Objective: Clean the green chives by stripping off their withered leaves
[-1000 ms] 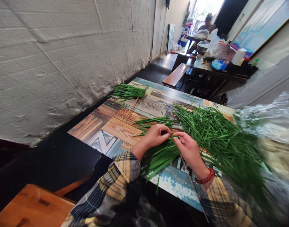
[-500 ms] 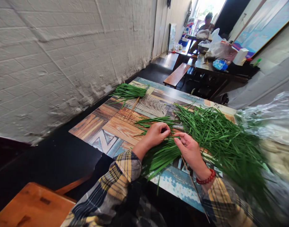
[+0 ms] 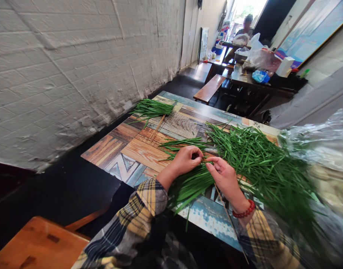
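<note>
My left hand [image 3: 187, 160] is closed in a pinch, thumb against forefinger, over a small bunch of garlic chives [image 3: 192, 183]. Thin green stalks show at its fingertips, partly hidden. Close beside it, my right hand [image 3: 223, 175] pinches with thumb and forefinger near the same spot, the other fingers loosely curled. A thin bamboo skewer [image 3: 229, 220] runs from under the right palm toward the lower right; its upper part is hidden by the hand. A larger loose heap of chives [image 3: 252, 160] spreads to the right, and a few stalks [image 3: 185, 144] lie just beyond my left hand.
At the table's far left lies a neat bundle of chives [image 3: 154, 108], with bare skewers [image 3: 158, 128] sticking out toward me. Clear plastic bags [image 3: 325, 145] stand at the right edge. A wooden stool [image 3: 39, 243] is lower left. Beyond are a bench [image 3: 210, 88], a cluttered table and a seated person.
Both hands stay almost in place. The fingertips of the left and right hand have come slightly closer together.
</note>
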{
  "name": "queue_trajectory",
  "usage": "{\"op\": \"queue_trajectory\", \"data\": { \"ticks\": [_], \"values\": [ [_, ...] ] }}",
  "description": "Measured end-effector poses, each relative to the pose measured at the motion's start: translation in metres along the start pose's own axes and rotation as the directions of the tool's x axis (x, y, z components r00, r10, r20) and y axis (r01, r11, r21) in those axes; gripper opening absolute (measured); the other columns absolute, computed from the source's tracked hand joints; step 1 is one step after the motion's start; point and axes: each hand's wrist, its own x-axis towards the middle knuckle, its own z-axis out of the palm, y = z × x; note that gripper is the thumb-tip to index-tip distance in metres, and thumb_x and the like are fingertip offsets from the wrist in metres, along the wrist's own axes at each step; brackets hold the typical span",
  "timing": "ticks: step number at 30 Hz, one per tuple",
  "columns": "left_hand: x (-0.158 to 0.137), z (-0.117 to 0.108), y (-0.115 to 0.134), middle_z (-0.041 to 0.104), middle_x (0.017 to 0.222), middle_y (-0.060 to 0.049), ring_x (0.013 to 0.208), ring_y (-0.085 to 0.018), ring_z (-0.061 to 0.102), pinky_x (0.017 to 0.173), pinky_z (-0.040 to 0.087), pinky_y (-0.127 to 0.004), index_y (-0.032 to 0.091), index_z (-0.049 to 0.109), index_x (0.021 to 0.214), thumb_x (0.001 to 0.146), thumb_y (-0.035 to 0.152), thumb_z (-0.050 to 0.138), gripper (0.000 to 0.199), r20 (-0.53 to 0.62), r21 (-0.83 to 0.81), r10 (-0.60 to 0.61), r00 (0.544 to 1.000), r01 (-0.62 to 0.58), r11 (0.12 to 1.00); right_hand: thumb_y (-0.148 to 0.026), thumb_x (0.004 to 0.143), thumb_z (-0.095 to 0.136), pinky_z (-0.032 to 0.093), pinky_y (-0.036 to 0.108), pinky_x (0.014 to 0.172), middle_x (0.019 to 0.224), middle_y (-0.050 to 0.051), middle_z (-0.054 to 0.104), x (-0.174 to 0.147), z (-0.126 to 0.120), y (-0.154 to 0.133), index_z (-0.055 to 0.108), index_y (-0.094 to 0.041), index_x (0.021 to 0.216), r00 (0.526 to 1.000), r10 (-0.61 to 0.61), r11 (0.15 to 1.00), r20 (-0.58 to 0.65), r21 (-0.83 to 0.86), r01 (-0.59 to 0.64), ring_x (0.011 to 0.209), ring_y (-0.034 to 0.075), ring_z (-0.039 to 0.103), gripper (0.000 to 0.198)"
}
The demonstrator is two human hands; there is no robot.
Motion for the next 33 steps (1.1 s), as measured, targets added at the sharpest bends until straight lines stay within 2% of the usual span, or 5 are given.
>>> {"op": "queue_trajectory", "data": {
  "ticks": [14,19,23,26,33],
  "values": [
    [0.0001,0.0012,-0.0025,0.063,0.065,0.000,0.061,-0.010,0.053,0.058,0.038,-0.020,0.013,0.068,0.073,0.074,0.012,0.056,0.012,-0.008,0.013,-0.022,1.000,0.022,1.000,-0.048,0.080,0.057,0.036,0.025,0.048,0.056,-0.003,0.055,-0.0007,0.0000,0.0005,0.066,-0.020,0.097,1.000,-0.004,1.000,0.005,0.012,0.004,0.049,0.012,0.046,0.033],
    [-0.0007,0.0010,-0.0021,0.063,0.068,0.000,0.063,-0.010,0.054,0.060,0.039,-0.020,0.013,0.067,0.073,0.074,0.011,0.055,0.012,-0.009,0.002,0.009,1.000,-0.009,1.000,-0.048,0.082,0.056,0.035,0.024,0.048,0.053,-0.006,0.050,-0.0004,0.0001,0.0006,0.064,-0.019,0.097,1.000,0.003,1.000,0.015,-0.015,-0.003,0.047,0.011,0.042,0.033],
    [-0.0007,0.0010,-0.0021,0.063,0.068,0.000,0.064,-0.011,0.054,0.060,0.039,-0.021,0.014,0.067,0.073,0.074,0.010,0.054,0.013,-0.010,-0.002,0.043,0.999,-0.043,0.999,-0.048,0.082,0.056,0.036,0.025,0.048,0.052,-0.006,0.050,-0.0002,-0.0001,0.0001,0.063,-0.020,0.098,1.000,0.002,1.000,0.012,-0.009,-0.002,0.047,0.012,0.044,0.033],
    [-0.0006,0.0013,-0.0020,0.062,0.067,0.000,0.063,-0.011,0.053,0.060,0.039,-0.021,0.014,0.066,0.072,0.073,0.010,0.054,0.013,-0.004,-0.007,0.030,1.000,-0.030,1.000,-0.047,0.081,0.057,0.039,0.026,0.050,0.053,-0.006,0.053,0.0000,-0.0005,-0.0009,0.060,-0.022,0.105,1.000,0.004,1.000,-0.002,0.007,-0.004,0.048,0.013,0.047,0.034],
    [-0.0006,0.0018,-0.0027,0.057,0.063,0.003,0.058,-0.009,0.049,0.057,0.037,-0.020,0.014,0.063,0.073,0.072,0.009,0.055,0.010,-0.015,-0.074,0.008,1.000,-0.009,0.997,-0.046,0.082,0.056,0.047,0.030,0.054,0.060,-0.004,0.060,-0.0023,-0.0027,-0.0072,0.050,-0.025,0.129,1.000,0.000,0.999,0.008,0.042,-0.001,0.056,0.017,0.056,0.051]
  ]
}}
